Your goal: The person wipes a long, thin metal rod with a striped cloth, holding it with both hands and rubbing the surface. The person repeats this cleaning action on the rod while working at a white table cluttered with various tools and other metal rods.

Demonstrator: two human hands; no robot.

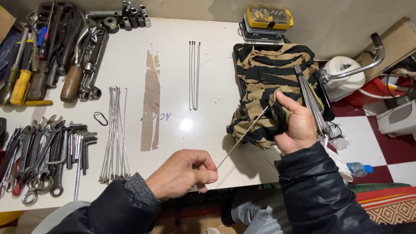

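- The left hand (184, 173), nearest the camera, pinches the near end of a thin metal spoke (242, 138) between thumb and fingertips; the grip is small, so the spoke could slip or twist out if it is pulled hard.
- The spoke runs slantwise from that pinch up to the right hand (294, 125), which is closed around a fold of striped rag (264, 78) with the spoke's far end inside it. Squeezing too tightly while the ends are forced apart could bend so thin a rod.
- The spoke hangs above the front edge of the white table (208, 56); if either hand lets go, it would likely drop to the floor between the knees.
- A bundle of spokes (310, 99) lies on the rag, just beside the right hand. Tugging the cloth could roll them off toward the tiled floor.
- The rag covers a dark case (239, 65) near the table's right edge, so a strong pull may drag both.
- Well apart to the left lie a heap of spokes (115, 134), three more spokes (194, 73) and the wrenches (39, 156); these look safe from the hands.
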